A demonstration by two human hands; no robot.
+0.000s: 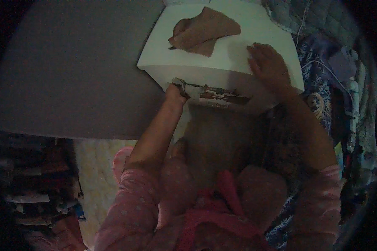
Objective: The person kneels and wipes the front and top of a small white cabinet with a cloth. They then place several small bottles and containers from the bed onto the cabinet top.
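A white box-shaped cabinet (155,58) stands in front of me. On its top lies a folded brown cloth (209,33), left of the middle. My right hand (268,62) rests on the top near the right edge, palm down with the fingers stretched out. My left hand (178,93) is at the left part of the cabinet's front face, its fingers closed around a small crumpled grey-and-dark piece, too dim to name. Right of that hand, a brown patch (224,96) with ragged dark edges runs across the front face.
A large grey panel (83,75) fills the left side. Dark blue patterned fabric (318,100), a white cord (326,69) and quilted fabric (326,21) lie along the right. Several stacked items (33,196) are at the lower left, beside a pale floor (96,175).
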